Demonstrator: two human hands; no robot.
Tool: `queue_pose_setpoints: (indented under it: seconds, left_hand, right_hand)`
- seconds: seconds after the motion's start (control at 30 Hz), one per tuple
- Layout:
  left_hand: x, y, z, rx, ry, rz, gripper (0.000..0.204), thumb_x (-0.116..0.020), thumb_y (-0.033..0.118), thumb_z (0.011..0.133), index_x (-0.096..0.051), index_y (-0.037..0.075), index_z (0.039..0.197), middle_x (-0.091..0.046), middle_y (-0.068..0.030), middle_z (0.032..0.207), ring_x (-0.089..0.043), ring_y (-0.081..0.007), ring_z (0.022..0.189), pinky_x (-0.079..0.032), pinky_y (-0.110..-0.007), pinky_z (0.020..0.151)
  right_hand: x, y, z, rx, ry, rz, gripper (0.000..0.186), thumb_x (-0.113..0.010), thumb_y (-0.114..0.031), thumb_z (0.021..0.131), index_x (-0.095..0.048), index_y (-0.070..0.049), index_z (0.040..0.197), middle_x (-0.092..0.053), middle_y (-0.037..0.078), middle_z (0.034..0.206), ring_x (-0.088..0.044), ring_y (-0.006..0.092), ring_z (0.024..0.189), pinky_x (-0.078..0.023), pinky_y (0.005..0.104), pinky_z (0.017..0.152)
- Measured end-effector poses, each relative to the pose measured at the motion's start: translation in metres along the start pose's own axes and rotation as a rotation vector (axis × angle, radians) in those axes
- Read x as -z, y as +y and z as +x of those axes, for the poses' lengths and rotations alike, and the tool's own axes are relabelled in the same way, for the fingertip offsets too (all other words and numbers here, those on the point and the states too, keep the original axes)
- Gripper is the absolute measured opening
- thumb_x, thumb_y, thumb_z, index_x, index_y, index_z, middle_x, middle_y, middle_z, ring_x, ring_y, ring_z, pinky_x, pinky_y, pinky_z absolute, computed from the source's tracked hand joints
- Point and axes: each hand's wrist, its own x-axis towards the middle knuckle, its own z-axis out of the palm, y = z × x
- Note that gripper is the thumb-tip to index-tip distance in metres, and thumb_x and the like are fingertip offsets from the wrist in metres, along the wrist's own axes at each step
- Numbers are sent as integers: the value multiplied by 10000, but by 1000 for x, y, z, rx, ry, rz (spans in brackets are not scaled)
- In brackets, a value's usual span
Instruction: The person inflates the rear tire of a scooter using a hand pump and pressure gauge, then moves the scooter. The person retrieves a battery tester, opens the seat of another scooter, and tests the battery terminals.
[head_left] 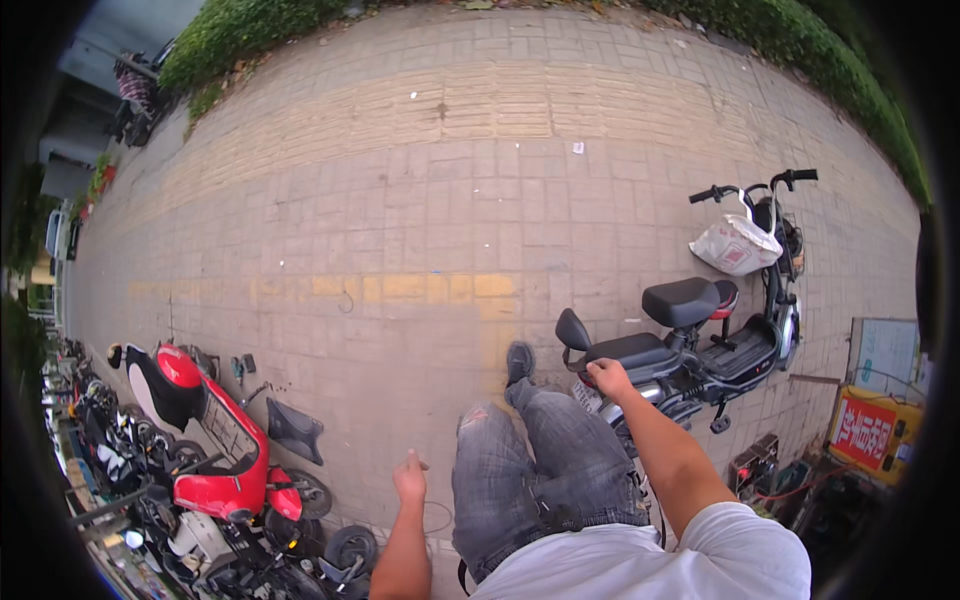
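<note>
My right hand (608,378) is at the back end of a black and grey electric scooter (745,345), fingers curled at the edge of its rear seat (632,350). Just beyond that hand a small black backrest (572,330) stands up. A white cloth-like bag (737,246) with red print hangs below the scooter's handlebars. My left hand (410,477) hangs over the pavement beside my knee, holding nothing, fingers loosely bent and one pointing out. My legs in grey jeans (530,460) are between the two hands.
At left lies a red scooter (225,440) among several parked scooters, with a loose dark panel (294,432) beside it. A yellow case (868,435) with a red sign and tools with cables (790,480) are at right. Hedges (250,40) edge the brick pavement (400,210).
</note>
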Motion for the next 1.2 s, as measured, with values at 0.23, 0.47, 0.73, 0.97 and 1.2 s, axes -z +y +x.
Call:
queue_pose_setpoints:
  seconds: [0.23,0.47,0.73,0.97,1.2]
  left_hand:
    - [-82,240,169,-276,-530,270,481,-529,443,953,-702,-6,941,-691,-141,815,-610,-199,749,-469,-362,721]
    - [-296,365,245,-435,-1002,771,478,-540,426,969,-672,-29,1030,-704,-106,936,-596,-177,822,-475,-328,788]
    - [-510,341,259,39,-1115,946,676,-434,502,992,-382,-1,1442,-433,-199,1471,-418,-332,1348,-257,-486,1139]
    - [-581,254,283,772,-1408,759,494,-502,452,939,-599,-5,1097,-646,-185,1030,-614,-364,980,-473,-504,929]
    - [-564,269,243,635,-1176,783,223,-500,254,857,-469,70,736,-522,-131,741,-543,-328,712,-489,-485,733]
  right_hand:
    - [-30,-33,22,-260,274,323,346,-603,-284,938,-674,48,1002,-668,76,833,-604,160,775,-487,329,737]
    - [-36,-5,-9,-625,640,637,403,-616,-313,936,-659,58,1090,-692,128,949,-638,197,881,-492,331,826]
    - [-80,-4,103,-573,861,874,565,-670,-423,885,-599,50,1185,-612,224,1174,-600,348,1080,-462,400,950]
    - [-109,13,119,-441,911,1026,447,-739,-234,847,-605,3,1201,-629,177,1229,-604,305,1156,-466,358,974]
    - [-113,9,122,-386,1099,1430,173,-600,-104,937,-679,6,1045,-694,106,1077,-649,143,943,-498,263,835]
